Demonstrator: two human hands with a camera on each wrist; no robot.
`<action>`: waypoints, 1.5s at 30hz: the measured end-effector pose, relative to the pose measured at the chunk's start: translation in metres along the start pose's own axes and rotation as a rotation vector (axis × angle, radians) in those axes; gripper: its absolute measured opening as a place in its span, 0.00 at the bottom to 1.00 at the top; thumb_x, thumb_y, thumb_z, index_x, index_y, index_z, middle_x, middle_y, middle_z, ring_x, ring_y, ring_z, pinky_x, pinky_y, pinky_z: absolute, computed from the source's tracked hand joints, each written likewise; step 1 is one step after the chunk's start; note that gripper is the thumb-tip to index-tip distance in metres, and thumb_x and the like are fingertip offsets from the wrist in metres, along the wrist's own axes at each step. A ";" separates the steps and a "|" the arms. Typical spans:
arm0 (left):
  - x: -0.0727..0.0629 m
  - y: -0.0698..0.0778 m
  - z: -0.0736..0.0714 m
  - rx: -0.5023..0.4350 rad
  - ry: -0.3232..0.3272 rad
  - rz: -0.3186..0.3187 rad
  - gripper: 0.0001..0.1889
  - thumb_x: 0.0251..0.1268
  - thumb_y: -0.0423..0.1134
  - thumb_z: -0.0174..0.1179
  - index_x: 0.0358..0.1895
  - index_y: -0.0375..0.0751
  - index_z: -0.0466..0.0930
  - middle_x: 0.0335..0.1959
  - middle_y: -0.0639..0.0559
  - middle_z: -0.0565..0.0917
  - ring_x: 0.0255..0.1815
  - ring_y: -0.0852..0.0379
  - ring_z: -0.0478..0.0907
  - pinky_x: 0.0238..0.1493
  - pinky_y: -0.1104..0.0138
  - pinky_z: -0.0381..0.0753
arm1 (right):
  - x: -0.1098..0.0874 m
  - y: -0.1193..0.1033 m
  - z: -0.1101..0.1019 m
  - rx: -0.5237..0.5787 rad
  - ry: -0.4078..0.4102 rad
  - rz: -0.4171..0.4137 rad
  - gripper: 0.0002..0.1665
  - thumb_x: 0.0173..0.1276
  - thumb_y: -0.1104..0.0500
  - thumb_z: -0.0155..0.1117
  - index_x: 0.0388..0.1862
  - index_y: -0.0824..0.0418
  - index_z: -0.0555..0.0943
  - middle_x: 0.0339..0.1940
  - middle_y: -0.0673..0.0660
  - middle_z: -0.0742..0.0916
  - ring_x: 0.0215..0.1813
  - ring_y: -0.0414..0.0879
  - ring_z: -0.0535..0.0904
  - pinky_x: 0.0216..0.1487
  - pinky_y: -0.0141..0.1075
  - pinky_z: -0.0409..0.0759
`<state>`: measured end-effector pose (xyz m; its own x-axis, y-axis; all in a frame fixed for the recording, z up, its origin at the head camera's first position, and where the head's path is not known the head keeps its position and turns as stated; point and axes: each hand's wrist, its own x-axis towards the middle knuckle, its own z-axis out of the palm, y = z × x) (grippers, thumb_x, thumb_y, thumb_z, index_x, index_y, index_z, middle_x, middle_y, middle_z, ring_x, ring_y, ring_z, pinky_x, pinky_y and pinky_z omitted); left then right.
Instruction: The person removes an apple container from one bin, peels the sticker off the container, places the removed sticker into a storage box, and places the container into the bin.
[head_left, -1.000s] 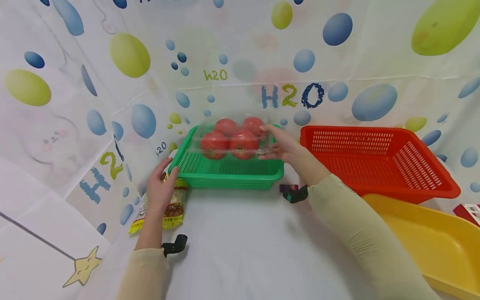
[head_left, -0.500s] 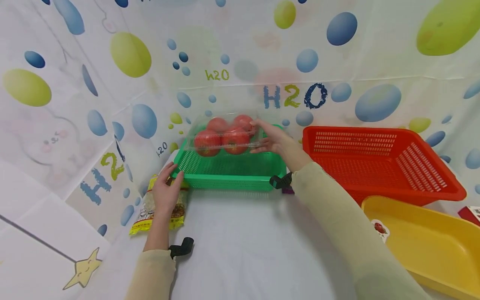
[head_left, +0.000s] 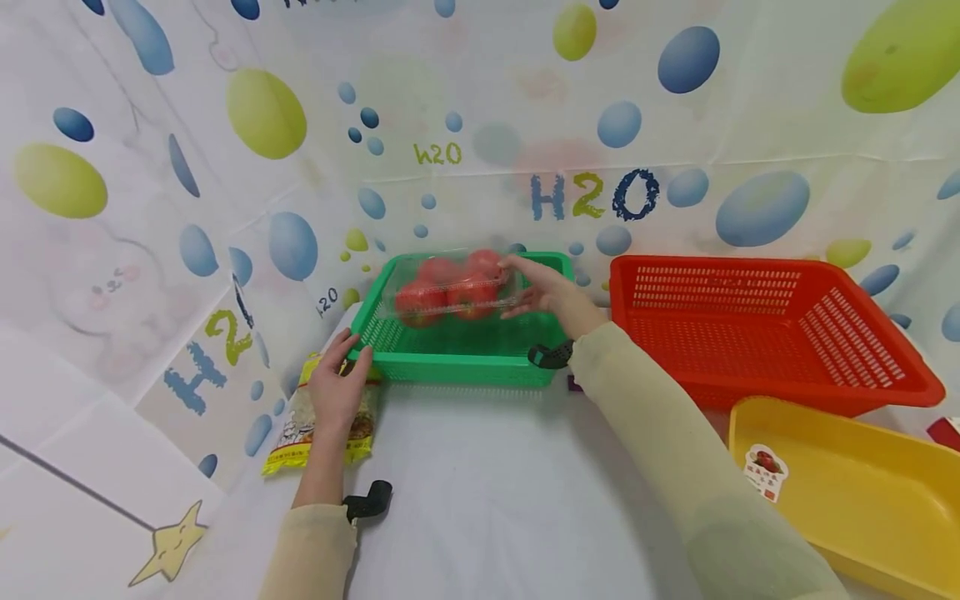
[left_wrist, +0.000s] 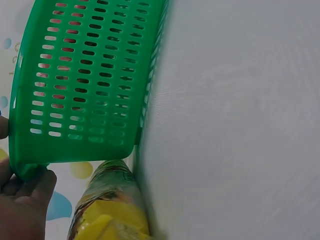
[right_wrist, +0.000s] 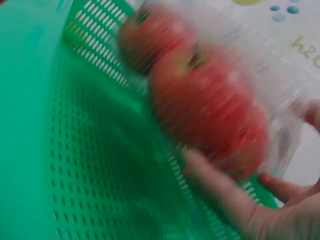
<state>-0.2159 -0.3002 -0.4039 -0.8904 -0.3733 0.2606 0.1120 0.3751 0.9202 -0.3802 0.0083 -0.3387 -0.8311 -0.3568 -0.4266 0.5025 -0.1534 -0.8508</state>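
My right hand (head_left: 551, 292) grips the right end of a clear plastic box (head_left: 390, 304) packed with several red apples (head_left: 472, 292). The box is over the rear part of a green perforated basket (head_left: 457, 367), overlapping its back rim in the head view. The right wrist view shows the apples (right_wrist: 205, 100) blurred, with fingers and thumb at the end of the box. My left hand (head_left: 339, 383) holds the basket's front left corner. In the left wrist view the fingers (left_wrist: 42, 192) curl about the rim of the green basket (left_wrist: 85, 145).
A yellow food packet (head_left: 300, 425) lies under my left forearm, beside the green basket. To the right stand a red perforated basket (head_left: 720, 333) and a yellow tray (head_left: 862, 467) with a fruit sticker (head_left: 765, 473). A patterned cloth wall (head_left: 480, 100) rises behind.
My right hand has carried the box of apples a little to the left, then lowered it toward the green basket. My left hand has stayed at the basket's corner.
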 end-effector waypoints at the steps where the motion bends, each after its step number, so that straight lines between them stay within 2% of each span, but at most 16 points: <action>1: 0.000 -0.001 0.000 0.001 -0.001 0.000 0.26 0.73 0.47 0.61 0.68 0.37 0.76 0.75 0.54 0.68 0.76 0.54 0.61 0.71 0.58 0.66 | 0.001 0.002 0.000 -0.019 -0.001 0.002 0.52 0.68 0.51 0.64 0.84 0.48 0.48 0.74 0.77 0.61 0.70 0.72 0.66 0.63 0.61 0.72; 7: -0.002 -0.004 0.002 0.003 0.017 0.022 0.24 0.74 0.44 0.61 0.67 0.38 0.77 0.74 0.53 0.69 0.76 0.55 0.61 0.73 0.56 0.63 | 0.004 0.011 -0.001 -0.137 -0.047 0.030 0.51 0.68 0.53 0.62 0.84 0.50 0.47 0.76 0.74 0.58 0.75 0.69 0.59 0.59 0.63 0.75; 10: -0.003 -0.005 0.003 0.001 0.025 0.026 0.23 0.73 0.44 0.61 0.66 0.37 0.78 0.74 0.52 0.69 0.75 0.55 0.61 0.73 0.57 0.62 | 0.004 0.014 -0.002 -0.165 -0.097 0.069 0.48 0.69 0.54 0.59 0.83 0.51 0.48 0.76 0.70 0.59 0.73 0.70 0.61 0.60 0.64 0.73; 13: -0.004 -0.006 0.003 -0.003 0.023 0.021 0.24 0.73 0.46 0.61 0.66 0.37 0.78 0.74 0.53 0.69 0.76 0.55 0.61 0.74 0.58 0.62 | 0.002 0.016 -0.003 -0.223 -0.136 0.103 0.38 0.70 0.56 0.57 0.76 0.57 0.57 0.72 0.70 0.62 0.66 0.71 0.67 0.59 0.62 0.76; 17: -0.004 -0.005 0.003 0.001 0.021 0.013 0.24 0.73 0.47 0.61 0.66 0.38 0.78 0.74 0.55 0.69 0.76 0.56 0.61 0.74 0.58 0.62 | 0.001 0.017 -0.004 -0.317 -0.139 0.117 0.22 0.71 0.59 0.58 0.61 0.65 0.69 0.64 0.72 0.70 0.50 0.69 0.78 0.51 0.56 0.83; 21: -0.004 -0.004 0.004 0.007 0.017 0.006 0.23 0.74 0.46 0.61 0.66 0.38 0.78 0.74 0.55 0.69 0.76 0.55 0.61 0.74 0.58 0.62 | 0.001 0.018 -0.007 -0.372 -0.160 0.114 0.19 0.73 0.60 0.59 0.59 0.66 0.73 0.57 0.71 0.74 0.40 0.65 0.82 0.47 0.51 0.86; 26: -0.005 -0.003 0.004 0.009 0.020 -0.020 0.23 0.74 0.44 0.60 0.67 0.39 0.77 0.75 0.54 0.68 0.76 0.55 0.60 0.74 0.57 0.62 | 0.002 0.020 -0.009 -0.423 -0.193 0.133 0.19 0.74 0.61 0.57 0.60 0.68 0.74 0.46 0.70 0.78 0.36 0.63 0.83 0.44 0.48 0.87; 29: -0.004 -0.003 0.004 0.017 0.024 -0.035 0.23 0.74 0.45 0.60 0.67 0.40 0.77 0.75 0.55 0.68 0.76 0.55 0.60 0.74 0.58 0.62 | 0.001 0.020 -0.010 -0.454 -0.209 0.152 0.19 0.74 0.62 0.57 0.60 0.68 0.74 0.45 0.70 0.79 0.38 0.63 0.83 0.44 0.48 0.87; 35: -0.001 -0.001 0.004 0.022 0.041 -0.028 0.24 0.74 0.45 0.60 0.68 0.39 0.77 0.75 0.57 0.68 0.76 0.54 0.61 0.73 0.58 0.62 | -0.002 0.015 -0.007 -0.531 -0.276 0.151 0.20 0.76 0.60 0.58 0.61 0.70 0.77 0.60 0.68 0.77 0.49 0.65 0.82 0.49 0.52 0.85; 38: 0.000 0.000 0.004 0.024 0.036 -0.029 0.24 0.74 0.45 0.60 0.68 0.40 0.77 0.75 0.56 0.68 0.76 0.55 0.61 0.73 0.58 0.62 | -0.003 0.014 -0.006 -0.536 -0.280 0.169 0.23 0.76 0.60 0.59 0.65 0.70 0.75 0.63 0.73 0.76 0.56 0.68 0.80 0.51 0.53 0.84; 42: 0.000 0.001 0.003 0.025 0.026 -0.038 0.24 0.74 0.46 0.60 0.68 0.40 0.77 0.76 0.56 0.67 0.76 0.55 0.60 0.73 0.57 0.62 | -0.004 0.011 -0.005 -0.494 -0.250 0.198 0.36 0.76 0.57 0.60 0.78 0.64 0.61 0.66 0.79 0.71 0.64 0.72 0.73 0.51 0.54 0.84; 45: 0.000 0.000 0.003 0.029 0.024 -0.042 0.24 0.74 0.47 0.59 0.68 0.41 0.76 0.76 0.57 0.67 0.76 0.55 0.60 0.73 0.57 0.62 | -0.006 0.008 -0.005 -0.459 -0.216 0.195 0.45 0.76 0.55 0.61 0.83 0.60 0.49 0.68 0.82 0.68 0.67 0.73 0.70 0.50 0.54 0.84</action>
<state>-0.2167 -0.2977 -0.4049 -0.8831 -0.4094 0.2291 0.0614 0.3833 0.9216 -0.3725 0.0136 -0.3447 -0.6404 -0.5273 -0.5585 0.4469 0.3356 -0.8292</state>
